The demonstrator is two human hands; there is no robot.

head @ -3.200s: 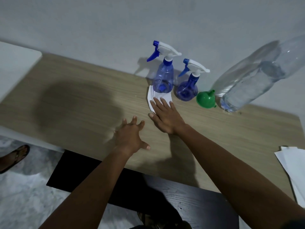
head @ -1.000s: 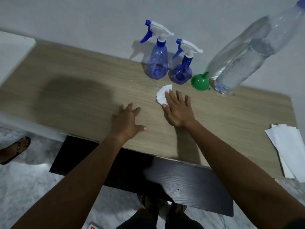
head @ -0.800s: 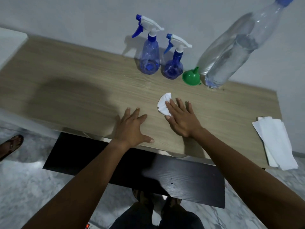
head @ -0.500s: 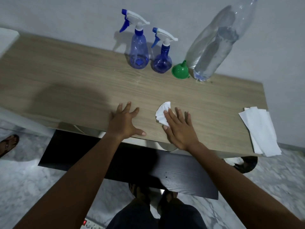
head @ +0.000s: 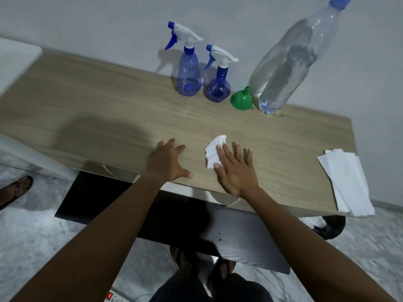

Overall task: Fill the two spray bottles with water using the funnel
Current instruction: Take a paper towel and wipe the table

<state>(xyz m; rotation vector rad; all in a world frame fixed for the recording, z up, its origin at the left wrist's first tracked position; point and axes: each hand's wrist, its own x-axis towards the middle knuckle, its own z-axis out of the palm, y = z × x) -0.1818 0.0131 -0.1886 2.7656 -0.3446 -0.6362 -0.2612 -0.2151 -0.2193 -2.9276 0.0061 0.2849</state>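
Two blue spray bottles stand upright side by side at the back of a wood-grain surface [head: 98,110], against a pale wall [head: 87,22]. The taller spray bottle [head: 188,77] is on the left and the shorter spray bottle [head: 217,88] just beside it on the right. Both carry white heads with blue triggers, nozzles pointing left. Whether either holds water cannot be told through the tinted plastic.

Just right of them a green funnel [head: 241,101] sits wide mouth down, its spout aimed up. Beside it rises a large clear water bottle [head: 283,77] with a blue cap on, partly filled with water.

Near the front edge, well apart from the bottles, the person's right hand [head: 236,173] lies flat with straight fingers, pressing on a crumpled white tissue [head: 214,152]. The left hand [head: 168,164] rests palm down to its left, fingers spread and holding nothing.

A stack of white paper napkins [head: 346,182] lies at the surface's right end. Below it is a marbled floor [head: 32,232], with a sandalled foot [head: 16,189] at far left.
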